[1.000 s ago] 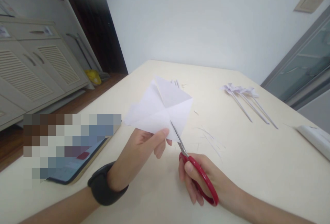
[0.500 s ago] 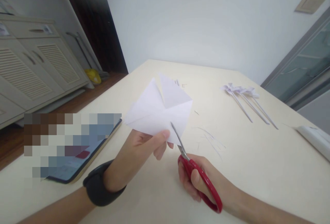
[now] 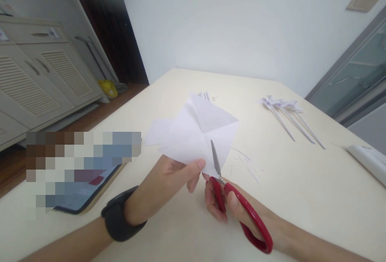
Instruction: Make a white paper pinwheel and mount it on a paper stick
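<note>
A square sheet of white paper (image 3: 189,137), with slits running in from its edges, is pinched at its near edge by my left hand (image 3: 181,173), thumb on top. In my right hand (image 3: 229,201) are red-handled scissors (image 3: 250,217), their handles spread apart. One blade lies over the paper's near right corner; the other blade is hidden underneath. More white paper (image 3: 157,131) lies on the table behind and left of the held sheet.
Several white paper pinwheels on sticks (image 3: 283,113) lie at the back right. A phone (image 3: 90,189), partly blurred out, is at the left. Thin paper scraps (image 3: 247,165) are scattered right of the sheet. A white object (image 3: 368,161) sits at the table's right edge.
The paper and my left hand have shifted a little to the right. The scissors have opened wider and swung more upright, with their handles further apart.
</note>
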A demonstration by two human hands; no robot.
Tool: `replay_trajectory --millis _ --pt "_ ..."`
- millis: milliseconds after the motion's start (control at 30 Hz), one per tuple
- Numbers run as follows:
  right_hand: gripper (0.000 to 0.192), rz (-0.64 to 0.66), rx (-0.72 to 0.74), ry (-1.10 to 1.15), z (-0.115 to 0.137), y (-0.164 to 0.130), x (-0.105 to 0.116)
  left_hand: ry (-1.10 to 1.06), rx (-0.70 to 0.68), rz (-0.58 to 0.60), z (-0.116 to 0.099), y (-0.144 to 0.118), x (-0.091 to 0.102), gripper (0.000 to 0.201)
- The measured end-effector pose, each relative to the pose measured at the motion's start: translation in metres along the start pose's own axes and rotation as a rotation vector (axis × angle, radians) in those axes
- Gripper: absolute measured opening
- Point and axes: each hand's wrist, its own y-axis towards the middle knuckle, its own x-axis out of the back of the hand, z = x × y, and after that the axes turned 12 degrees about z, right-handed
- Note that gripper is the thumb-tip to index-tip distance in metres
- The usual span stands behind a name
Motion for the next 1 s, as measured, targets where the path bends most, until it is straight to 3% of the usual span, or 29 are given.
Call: replay_trajectory --millis 1000 --pt "0.051 -0.063 0.018 0.149 0.004 0.0045 -0.0043 0.184 0.059 0.051 0.0057 0.001 -0.0013 0.037"
